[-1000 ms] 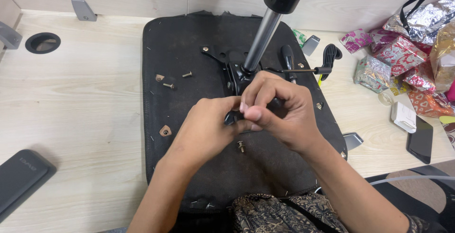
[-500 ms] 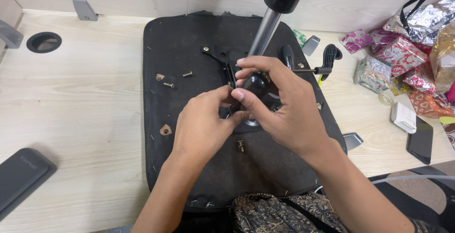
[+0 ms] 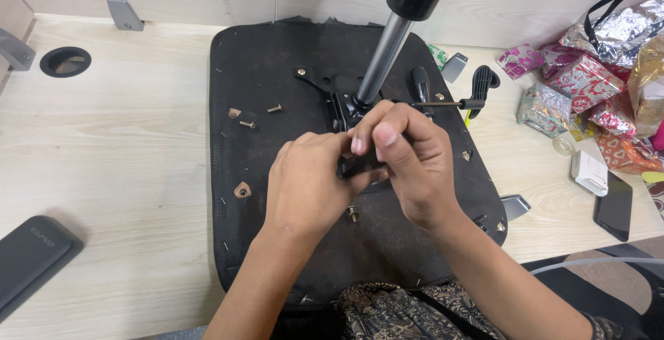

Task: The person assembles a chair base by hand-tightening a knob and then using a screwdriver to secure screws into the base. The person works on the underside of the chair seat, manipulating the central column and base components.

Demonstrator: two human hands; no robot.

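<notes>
Pinching a small black part between them, the left hand and right hand kept a closed grip above the upturned seat base on the desk; a slip could probably drop it among the loose screws.

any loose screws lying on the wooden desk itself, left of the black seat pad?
No: the two loose metal screws lie on the upturned black seat pad, not on the light wooden desk.
</notes>
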